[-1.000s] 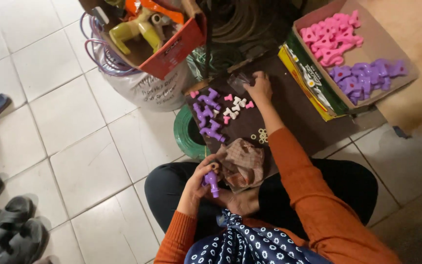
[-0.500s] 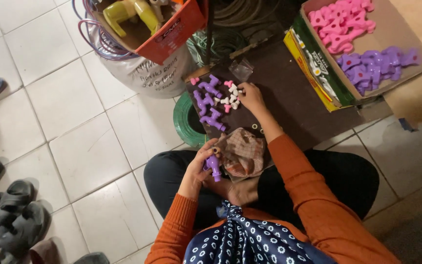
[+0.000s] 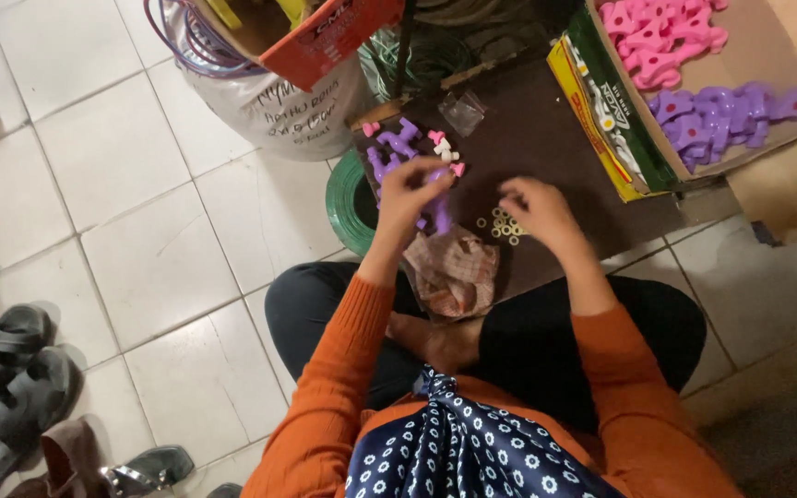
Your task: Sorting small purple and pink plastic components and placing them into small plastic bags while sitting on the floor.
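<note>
My left hand (image 3: 410,189) reaches out over the dark board (image 3: 555,138) and grips a purple plastic fitting (image 3: 438,214), which is blurred. Just beyond it lie more purple fittings (image 3: 393,148) and small white and pink caps (image 3: 445,154). My right hand (image 3: 539,207) hovers with bent fingers over a cluster of small pale rings (image 3: 500,227) on the board. Blur hides whether its fingers hold anything. A checked cloth (image 3: 454,274) lies on my lap at the board's near edge.
A cardboard box (image 3: 749,65) at the upper right holds pink pieces (image 3: 666,37) and purple pieces (image 3: 721,115). A clear bag (image 3: 463,109) lies on the board. A green wire coil (image 3: 347,198), a white sack (image 3: 269,101) and an orange box (image 3: 343,32) stand left of it. Sandals (image 3: 11,369) sit on the tiled floor.
My left hand has lifted from my lap to the board with the purple fitting. My right hand has pulled back from the white and pink caps to the rings.
</note>
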